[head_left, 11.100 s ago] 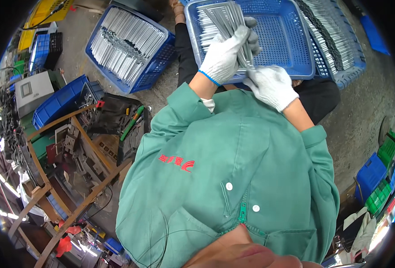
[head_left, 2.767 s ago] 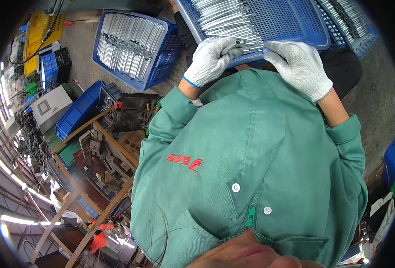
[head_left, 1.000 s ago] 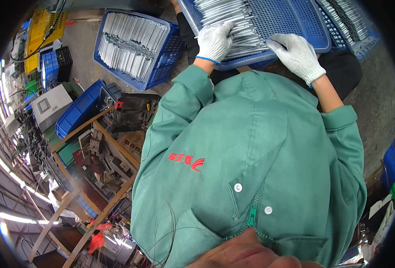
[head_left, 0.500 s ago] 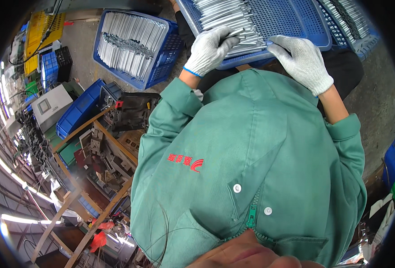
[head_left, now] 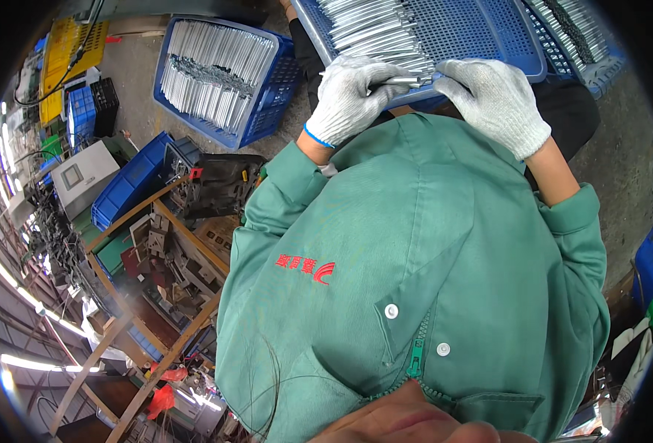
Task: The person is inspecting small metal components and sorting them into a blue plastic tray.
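Note:
My left hand (head_left: 352, 96), in a white knitted glove with a blue cuff edge, is closed around a few silvery metal rods (head_left: 406, 81). Their ends stick out toward my right hand (head_left: 495, 100), also gloved in white. That hand's thumb and fingers are pinched together beside the rod ends, with a small bluish spot at the fingertips that I cannot make out. Both hands are over the near edge of a blue perforated plastic crate (head_left: 481, 44). Inside it, on the left, lies a stack of similar metal rods (head_left: 374, 33).
A second blue crate (head_left: 276, 88) full of rods (head_left: 219, 55) stands on the floor at left. Another rod-filled crate (head_left: 603, 74) is at far right. Further left are a grey control box (head_left: 83, 173), a blue bin (head_left: 131, 181) and a wooden frame (head_left: 186, 232) with metal pieces.
My left hand has drawn slightly nearer and turned, so the rods now point right toward my right hand. The right hand has shifted slightly left, its fingers still pinched.

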`<state>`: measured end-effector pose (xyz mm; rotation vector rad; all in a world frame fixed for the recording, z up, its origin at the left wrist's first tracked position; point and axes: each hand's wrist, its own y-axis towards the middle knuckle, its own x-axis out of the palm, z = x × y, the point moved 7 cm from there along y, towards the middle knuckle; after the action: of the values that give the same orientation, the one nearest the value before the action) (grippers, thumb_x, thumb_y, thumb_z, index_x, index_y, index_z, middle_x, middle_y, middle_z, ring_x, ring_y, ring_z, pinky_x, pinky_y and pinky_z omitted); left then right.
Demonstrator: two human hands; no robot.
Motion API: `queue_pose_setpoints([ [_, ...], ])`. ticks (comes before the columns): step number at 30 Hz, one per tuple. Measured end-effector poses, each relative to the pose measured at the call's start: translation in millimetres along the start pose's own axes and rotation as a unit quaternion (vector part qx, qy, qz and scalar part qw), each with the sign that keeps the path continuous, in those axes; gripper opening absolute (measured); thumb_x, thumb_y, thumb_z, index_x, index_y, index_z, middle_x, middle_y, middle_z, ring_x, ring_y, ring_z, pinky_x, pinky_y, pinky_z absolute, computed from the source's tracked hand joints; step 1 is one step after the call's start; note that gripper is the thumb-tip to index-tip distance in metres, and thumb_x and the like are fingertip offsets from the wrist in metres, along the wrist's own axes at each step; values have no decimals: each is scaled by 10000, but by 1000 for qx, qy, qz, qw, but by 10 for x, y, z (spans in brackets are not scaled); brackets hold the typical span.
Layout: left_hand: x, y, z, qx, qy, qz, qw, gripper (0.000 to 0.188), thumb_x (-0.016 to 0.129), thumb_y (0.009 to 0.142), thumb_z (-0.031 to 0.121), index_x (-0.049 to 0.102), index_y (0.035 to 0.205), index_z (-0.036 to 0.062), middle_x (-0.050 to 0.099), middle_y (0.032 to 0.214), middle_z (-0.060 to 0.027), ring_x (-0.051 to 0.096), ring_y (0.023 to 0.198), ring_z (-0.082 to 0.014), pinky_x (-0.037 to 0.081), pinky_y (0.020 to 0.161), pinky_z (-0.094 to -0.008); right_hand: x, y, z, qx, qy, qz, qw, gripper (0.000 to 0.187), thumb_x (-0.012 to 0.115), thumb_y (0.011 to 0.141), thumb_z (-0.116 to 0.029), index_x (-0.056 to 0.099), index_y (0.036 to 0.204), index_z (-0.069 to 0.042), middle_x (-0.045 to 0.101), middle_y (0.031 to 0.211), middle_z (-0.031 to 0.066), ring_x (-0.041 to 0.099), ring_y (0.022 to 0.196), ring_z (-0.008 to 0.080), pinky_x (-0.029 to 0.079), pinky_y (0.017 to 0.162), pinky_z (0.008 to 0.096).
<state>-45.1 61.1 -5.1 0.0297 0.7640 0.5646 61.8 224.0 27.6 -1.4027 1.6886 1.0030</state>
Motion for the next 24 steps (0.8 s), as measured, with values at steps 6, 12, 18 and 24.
queue_pose_setpoints([
  [6, -20, -50, 49, 4, 58, 58, 997, 303, 822, 765, 56, 841, 1056, 141, 796, 898, 3, 680, 795, -168, 480, 897, -322, 162, -49, -12, 33, -9, -41, 999, 317, 630, 1018, -372, 777, 938, -103, 729, 760, 55, 698, 658, 246, 560, 636, 379],
  [12, -86, -55, 137, 67, 114, 125, 983, 347, 812, 696, 42, 835, 1023, 157, 792, 895, 22, 680, 773, -164, 490, 871, -326, 3, 67, -71, 25, 26, -26, 999, 297, 668, 983, -299, 811, 1025, -42, 746, 750, 92, 658, 581, 283, 527, 605, 378],
  [18, -67, -92, 108, 97, 100, 145, 980, 347, 822, 654, 61, 821, 987, 161, 779, 869, 30, 681, 744, -174, 490, 831, -327, 60, 61, -77, 49, 18, -59, 997, 315, 651, 994, -336, 798, 944, -62, 734, 758, 91, 677, 628, 283, 551, 635, 388],
  [24, -88, -84, 119, 93, 105, 139, 980, 351, 821, 655, 57, 821, 990, 161, 788, 893, 30, 690, 763, -170, 491, 838, -325, 20, 142, -13, 48, 27, -36, 998, 347, 639, 1001, -373, 797, 897, -83, 741, 792, 93, 712, 693, 289, 578, 672, 414],
])
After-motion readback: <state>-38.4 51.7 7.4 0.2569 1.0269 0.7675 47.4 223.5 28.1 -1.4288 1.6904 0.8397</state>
